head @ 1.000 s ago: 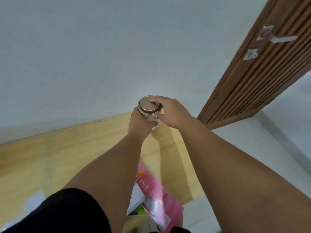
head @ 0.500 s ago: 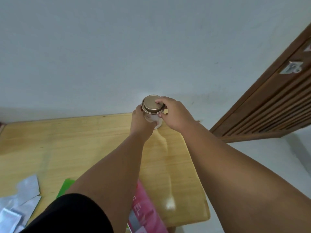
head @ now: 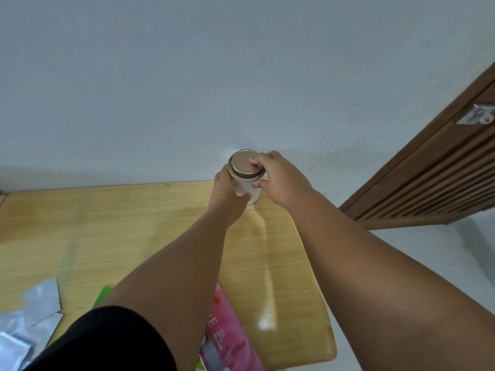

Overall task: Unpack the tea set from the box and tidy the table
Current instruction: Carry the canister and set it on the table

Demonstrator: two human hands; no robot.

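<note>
A small white cylindrical tin (head: 247,187) stands at the far edge of the pale wooden counter (head: 134,223), against the wall. The left hand (head: 227,199) grips its body and the right hand (head: 281,180) grips its round bronze metal lid (head: 242,166). The step looks like setting the tin in place. The next move calls for a gentle release without tipping it.

The only lettering I can make out is on the pink box (head: 227,341) at the near edge of the table. It carries white capitals, with a large "E" ending a word that is otherwise hidden, and below it smaller lines reading "YOUR" and "SOLUTION", the word between them too blurred to read. The tin (head: 245,183) has a white label with small reddish print, too fine to read.
</note>
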